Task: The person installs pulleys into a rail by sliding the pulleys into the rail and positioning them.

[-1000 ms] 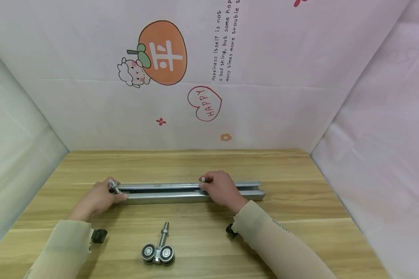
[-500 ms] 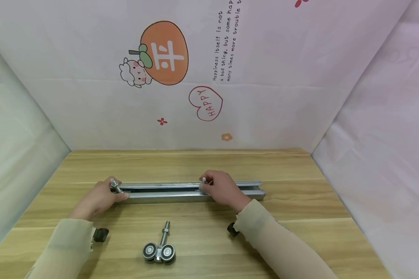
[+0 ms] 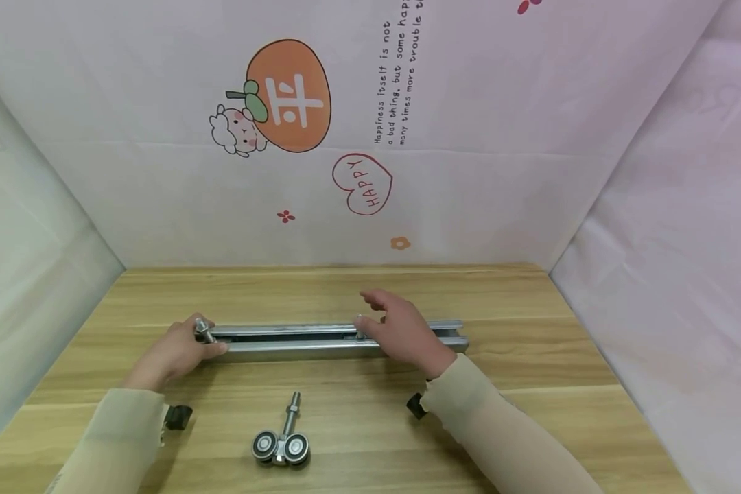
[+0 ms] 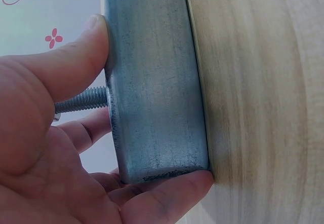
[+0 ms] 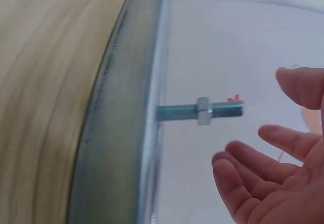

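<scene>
A U-shaped metal rail (image 3: 296, 353) lies across the wooden table, its slot facing up. My left hand (image 3: 175, 350) grips its left end, thumb along the near edge and fingers at the end, as the left wrist view shows. A threaded bolt (image 4: 83, 101) rises from the slot between thumb and fingers. Above the rail's right half, my right hand (image 3: 404, 333) is apart from a second upright bolt (image 5: 177, 112) carrying a hex nut (image 5: 204, 111). Its fingers are spread and hold nothing. Whatever these bolts join inside the rail is mostly hidden.
A loose roller trolley (image 3: 280, 447) with wheels and a threaded bolt lies on the table (image 3: 346, 439) nearer to me than the rail. Printed white cloth (image 3: 469, 206) stands behind the table and along both sides.
My right hand has let go of the right bolt, opened its fingers and drawn slightly right. The left hand keeps its grip on the rail end.
</scene>
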Tool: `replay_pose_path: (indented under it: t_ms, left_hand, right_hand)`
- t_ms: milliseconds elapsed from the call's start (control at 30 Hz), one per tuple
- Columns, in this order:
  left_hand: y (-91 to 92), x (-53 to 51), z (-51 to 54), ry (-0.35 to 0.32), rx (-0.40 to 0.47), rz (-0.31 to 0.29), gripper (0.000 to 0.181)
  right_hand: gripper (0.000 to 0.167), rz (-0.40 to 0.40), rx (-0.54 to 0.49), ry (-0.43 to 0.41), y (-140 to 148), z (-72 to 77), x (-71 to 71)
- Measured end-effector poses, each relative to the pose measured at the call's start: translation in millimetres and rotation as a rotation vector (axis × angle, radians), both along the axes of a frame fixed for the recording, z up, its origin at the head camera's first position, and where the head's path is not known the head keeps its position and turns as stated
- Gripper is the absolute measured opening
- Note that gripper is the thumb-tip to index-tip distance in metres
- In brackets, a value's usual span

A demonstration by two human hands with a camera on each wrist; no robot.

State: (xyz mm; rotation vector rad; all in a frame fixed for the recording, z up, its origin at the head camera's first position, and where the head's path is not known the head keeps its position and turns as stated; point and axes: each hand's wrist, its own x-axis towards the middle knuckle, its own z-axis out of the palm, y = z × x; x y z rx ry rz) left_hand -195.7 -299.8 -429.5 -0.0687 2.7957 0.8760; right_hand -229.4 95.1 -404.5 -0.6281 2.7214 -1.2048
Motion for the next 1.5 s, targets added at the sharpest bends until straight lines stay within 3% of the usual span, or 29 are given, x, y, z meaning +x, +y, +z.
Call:
replay_pose_path:
  t_ms: [267, 533, 733, 833, 1000, 1067, 1233, 1500]
  left_hand:
    - [-1.4, -0.3, -2.7, -0.006, 0.009, 0.01, 0.069]
    - [-0.8, 1.1, -3.3, -0.006, 0.007, 0.013, 0.068]
    - [-0.3, 1.2, -3.8, -0.008, 0.011, 0.018, 0.067]
    - [-0.1, 1.3, -4.0, -0.007, 0.013, 0.015, 0.067]
    - [-0.5, 0.9, -4.4, 0.001, 0.001, 0.009, 0.068]
    - [-0.7, 0.7, -4.3, 0.001, -0.003, 0.007, 0.069]
    - [-0.9, 0.2, -4.2, -0.003, -0.006, 0.004, 0.069]
    - [-0.3, -0.4, -3.3, -0.003, -0.003, 0.005, 0.071]
  right_hand:
    - [0.069, -0.017, -0.015, 0.037, -4.9, 11.7, 13.3]
    - [0.072, 0.055, -0.049, 0.111, -10.8, 20.2, 26.1]
    - [0.072, 0.122, -0.085, 0.136, -14.6, 18.8, 32.8]
    - [0.067, 0.182, -0.111, 0.082, -17.0, 19.7, 38.0]
    - [0.059, 0.335, -0.19, -0.136, -21.2, 21.1, 47.4]
    - [0.058, 0.361, -0.207, -0.204, -23.1, 19.9, 50.0]
    - [0.057, 0.36, -0.176, -0.27, -27.4, 13.4, 53.6]
    - [0.061, 0.293, -0.088, -0.367, -35.5, -1.6, 56.3]
